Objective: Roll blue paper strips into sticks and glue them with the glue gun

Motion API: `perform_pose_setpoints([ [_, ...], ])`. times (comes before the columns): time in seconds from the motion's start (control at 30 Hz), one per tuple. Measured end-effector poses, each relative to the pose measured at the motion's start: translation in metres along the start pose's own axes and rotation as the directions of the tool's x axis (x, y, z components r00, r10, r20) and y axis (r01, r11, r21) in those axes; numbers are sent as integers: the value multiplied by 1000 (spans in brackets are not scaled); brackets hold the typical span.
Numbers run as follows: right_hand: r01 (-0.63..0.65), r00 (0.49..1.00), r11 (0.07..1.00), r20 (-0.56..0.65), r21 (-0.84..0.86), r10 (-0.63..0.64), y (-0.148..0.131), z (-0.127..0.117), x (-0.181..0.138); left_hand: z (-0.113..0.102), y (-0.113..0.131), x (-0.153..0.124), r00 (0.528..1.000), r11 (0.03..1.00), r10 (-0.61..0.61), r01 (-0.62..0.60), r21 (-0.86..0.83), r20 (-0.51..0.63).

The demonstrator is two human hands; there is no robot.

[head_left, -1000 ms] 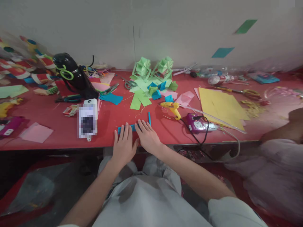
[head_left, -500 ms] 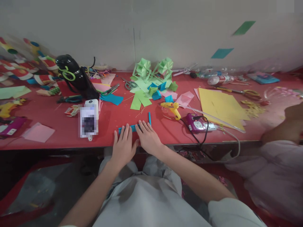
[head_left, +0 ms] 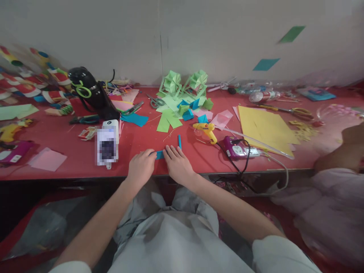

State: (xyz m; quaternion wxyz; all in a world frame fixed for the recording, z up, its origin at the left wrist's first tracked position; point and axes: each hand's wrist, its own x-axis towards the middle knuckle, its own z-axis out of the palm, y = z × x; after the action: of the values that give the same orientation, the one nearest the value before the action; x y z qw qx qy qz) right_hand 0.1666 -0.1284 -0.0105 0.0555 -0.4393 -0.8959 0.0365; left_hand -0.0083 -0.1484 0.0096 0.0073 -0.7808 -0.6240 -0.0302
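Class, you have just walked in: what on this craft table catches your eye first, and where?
Pale green folded paper fans stand at the back middle of the long red table, a large yellow card sheet to their right. At the near edge, the left hand curls over a narrow blue paper strip; the right hand lies flat at its other end.
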Motion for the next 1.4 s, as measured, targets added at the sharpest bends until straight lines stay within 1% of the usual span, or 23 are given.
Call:
perform_pose_setpoints([
  [0.07, 0, 1000, 1000, 0, -2, 0, 0, -1, 1, -10, -7, 12, 997, 1000, 16, -17, 22, 79],
  [0.13, -1, 1000, 1000, -4, -8, 1, -1, 0, 2, -18, -12, 23, 991, 998, 47, -50, 23, 126],
  [0.27, -2, 1000, 1000, -10, -23, 2, -1, -1, 1, -26, -17, 39, 978, 994, 109, -112, 6, 180],
  [0.37, 2, 1000, 1000, 13, -18, -2, 4, -10, 6, -27, -19, 45, 963, 986, 161, -166, 4, 218],
  [0.47, 20, 996, 1000, 84, -22, -18, 15, -23, 20, -28, -20, 48, 949, 976, 203, -214, 23, 242],
  [0.57, 104, 982, 994, 160, -22, -100, 28, -35, 40, -29, -20, 49, 941, 968, 232, -249, 39, 245],
  [0.67, 157, 960, 988, 235, -1, -152, 37, -45, 56, -31, -20, 50, 931, 960, 260, -279, 40, 257],
  [0.83, 190, 917, 982, 355, 13, -182, 39, -59, 71, -32, -23, 49, 911, 952, 282, -304, 29, 302],
  [0.93, 206, 898, 978, 390, 35, -204, 39, -63, 77, -31, -24, 48, 910, 951, 287, -307, 21, 300],
  [1.1, 211, 906, 977, 379, -14, -190, 38, -56, 79, -31, -18, 45, 920, 947, 270, -307, 94, 286],
  [1.2, 234, 923, 971, 325, -54, -204, 34, -52, 73, -32, -15, 41, 921, 945, 273, -311, 101, 276],
  [1.27, 243, 934, 966, 289, -89, -208, 30, -52, 67, -32, -16, 39, 918, 939, 288, -327, 108, 273],
  [1.4, 219, 948, 964, 267, -151, -174, 18, -53, 54, -29, -23, 36, 918, 932, 300, -340, 127, 259],
])
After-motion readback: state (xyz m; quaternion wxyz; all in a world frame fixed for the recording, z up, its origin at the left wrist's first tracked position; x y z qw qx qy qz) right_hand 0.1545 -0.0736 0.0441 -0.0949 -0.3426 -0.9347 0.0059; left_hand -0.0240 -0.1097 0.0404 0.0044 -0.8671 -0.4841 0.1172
